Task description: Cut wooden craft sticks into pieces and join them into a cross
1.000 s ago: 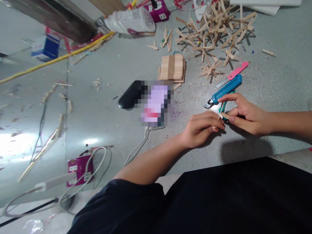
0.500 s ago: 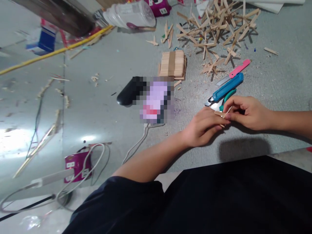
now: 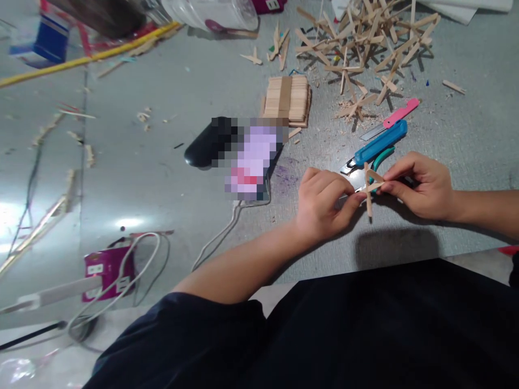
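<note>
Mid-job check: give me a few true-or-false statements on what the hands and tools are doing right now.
1. The left hand and right hand both pinch the small stick cross. True.
2. The blue knife is gripped in the right hand. False: it lies just beyond the hands.
3. The neat stack of sticks lies left of the loose pile of stick crosses. True.
4. The pink cutter lies nearer the person than the blue knife. False: it lies beyond the knife.
</note>
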A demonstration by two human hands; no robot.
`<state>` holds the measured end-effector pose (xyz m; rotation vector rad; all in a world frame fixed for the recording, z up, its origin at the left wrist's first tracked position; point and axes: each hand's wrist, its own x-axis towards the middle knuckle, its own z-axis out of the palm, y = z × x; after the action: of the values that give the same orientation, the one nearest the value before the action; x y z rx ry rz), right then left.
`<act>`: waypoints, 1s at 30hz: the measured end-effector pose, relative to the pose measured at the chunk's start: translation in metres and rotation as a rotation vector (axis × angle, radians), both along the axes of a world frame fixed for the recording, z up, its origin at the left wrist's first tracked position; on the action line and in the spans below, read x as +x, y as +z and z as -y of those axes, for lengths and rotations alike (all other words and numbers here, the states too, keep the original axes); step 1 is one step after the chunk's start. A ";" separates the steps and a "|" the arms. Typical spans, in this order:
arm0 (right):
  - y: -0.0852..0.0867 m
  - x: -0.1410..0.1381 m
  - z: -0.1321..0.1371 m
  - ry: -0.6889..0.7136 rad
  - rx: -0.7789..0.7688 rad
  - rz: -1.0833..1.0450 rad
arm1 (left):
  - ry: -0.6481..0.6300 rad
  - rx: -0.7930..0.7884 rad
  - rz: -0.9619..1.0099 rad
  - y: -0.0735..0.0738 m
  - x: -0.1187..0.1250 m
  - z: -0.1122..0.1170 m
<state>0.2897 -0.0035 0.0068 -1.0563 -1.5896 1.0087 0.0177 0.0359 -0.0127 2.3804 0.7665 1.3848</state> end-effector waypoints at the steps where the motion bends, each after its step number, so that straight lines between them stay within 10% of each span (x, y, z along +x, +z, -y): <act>1: 0.000 0.000 0.001 -0.015 0.013 0.017 | -0.033 -0.056 -0.010 0.000 -0.001 0.001; 11: -0.005 0.007 0.001 0.124 0.011 0.099 | -0.248 -0.204 -0.022 -0.009 -0.001 0.009; 30: 0.005 0.004 -0.001 0.181 -0.188 0.003 | -0.141 -0.374 0.041 -0.007 -0.003 0.007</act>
<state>0.2938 -0.0022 0.0115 -1.0532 -1.6392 1.2994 0.0145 0.0288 -0.0194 2.0673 0.7541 1.1181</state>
